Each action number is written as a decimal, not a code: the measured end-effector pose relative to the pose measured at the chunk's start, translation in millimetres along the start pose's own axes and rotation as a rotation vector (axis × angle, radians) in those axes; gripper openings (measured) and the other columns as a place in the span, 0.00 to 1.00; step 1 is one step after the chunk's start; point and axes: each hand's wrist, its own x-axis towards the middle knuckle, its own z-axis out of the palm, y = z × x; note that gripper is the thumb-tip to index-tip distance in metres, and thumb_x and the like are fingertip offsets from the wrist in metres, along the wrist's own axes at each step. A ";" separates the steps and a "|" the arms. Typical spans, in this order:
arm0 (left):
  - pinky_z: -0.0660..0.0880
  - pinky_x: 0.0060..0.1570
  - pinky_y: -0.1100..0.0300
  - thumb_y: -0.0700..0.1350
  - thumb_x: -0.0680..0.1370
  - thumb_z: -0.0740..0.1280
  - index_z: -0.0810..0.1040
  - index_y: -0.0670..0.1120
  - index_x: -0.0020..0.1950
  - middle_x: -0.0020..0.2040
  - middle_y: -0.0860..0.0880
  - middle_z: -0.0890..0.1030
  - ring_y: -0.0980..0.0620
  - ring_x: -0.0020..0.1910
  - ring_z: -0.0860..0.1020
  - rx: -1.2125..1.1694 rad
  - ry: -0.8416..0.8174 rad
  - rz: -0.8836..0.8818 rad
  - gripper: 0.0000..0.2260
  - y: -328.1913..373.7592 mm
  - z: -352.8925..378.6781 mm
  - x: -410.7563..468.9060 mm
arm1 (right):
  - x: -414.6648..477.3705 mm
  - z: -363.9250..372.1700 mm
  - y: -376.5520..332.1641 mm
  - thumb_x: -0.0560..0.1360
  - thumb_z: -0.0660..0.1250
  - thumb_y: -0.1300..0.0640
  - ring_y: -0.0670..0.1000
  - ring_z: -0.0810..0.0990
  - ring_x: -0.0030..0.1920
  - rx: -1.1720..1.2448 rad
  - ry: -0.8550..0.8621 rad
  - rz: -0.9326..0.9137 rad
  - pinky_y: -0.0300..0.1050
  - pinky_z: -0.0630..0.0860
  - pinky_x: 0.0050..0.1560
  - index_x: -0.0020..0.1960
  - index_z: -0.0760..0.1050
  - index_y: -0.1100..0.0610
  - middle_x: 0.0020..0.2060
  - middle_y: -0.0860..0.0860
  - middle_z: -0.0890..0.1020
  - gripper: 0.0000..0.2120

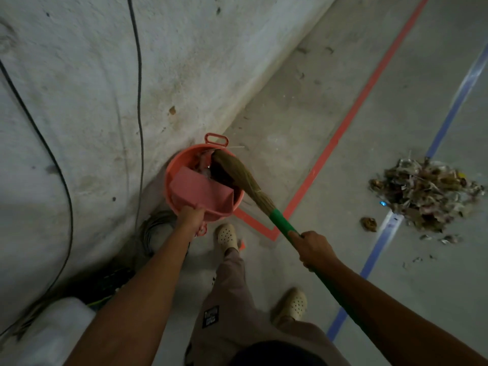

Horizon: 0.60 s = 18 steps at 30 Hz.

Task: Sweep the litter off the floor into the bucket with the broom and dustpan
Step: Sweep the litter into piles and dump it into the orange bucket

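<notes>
At the bottom centre, cream perforated clogs point(227, 236) stand on the grey concrete floor point(330, 88). Right of centre, the right hand point(314, 248) has its fingers wrapped round the green handle of the straw-bristled broom point(253, 191), whose bristles dip into the round orange plastic bucket point(169, 175). The left hand point(188, 216) grips the handle of the pink plastic dustpan point(198, 190), which is tipped over the bucket's rim. At mid-right, a pile of dry leaf litter point(425, 194) lies across a blue tape line point(449, 114), well apart from the bucket.

Left hand point(190, 214) grips the pink dustpan point(201, 192), tipped over the orange bucket point(174, 175) by the wall. Right hand point(314, 247) holds the broom point(280, 220), bristles inside the bucket. Litter point(425, 192) lies far right.
</notes>
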 end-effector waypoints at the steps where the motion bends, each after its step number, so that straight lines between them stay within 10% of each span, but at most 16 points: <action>1: 0.65 0.27 0.59 0.51 0.81 0.60 0.72 0.40 0.40 0.25 0.43 0.69 0.51 0.20 0.65 -0.006 0.011 0.027 0.17 -4.6 5.6 -13.7 | -6.3 -0.1 16.4 0.81 0.58 0.40 0.52 0.80 0.29 0.021 0.004 -0.012 0.42 0.78 0.29 0.46 0.76 0.59 0.36 0.55 0.82 0.23; 18: 0.63 0.23 0.63 0.52 0.83 0.61 0.72 0.42 0.41 0.27 0.45 0.71 0.51 0.21 0.67 0.097 0.069 -0.064 0.17 -184.4 100.3 -127.8 | -41.1 82.4 273.1 0.83 0.57 0.40 0.49 0.78 0.28 0.066 -0.106 0.134 0.41 0.76 0.28 0.45 0.76 0.57 0.34 0.54 0.80 0.22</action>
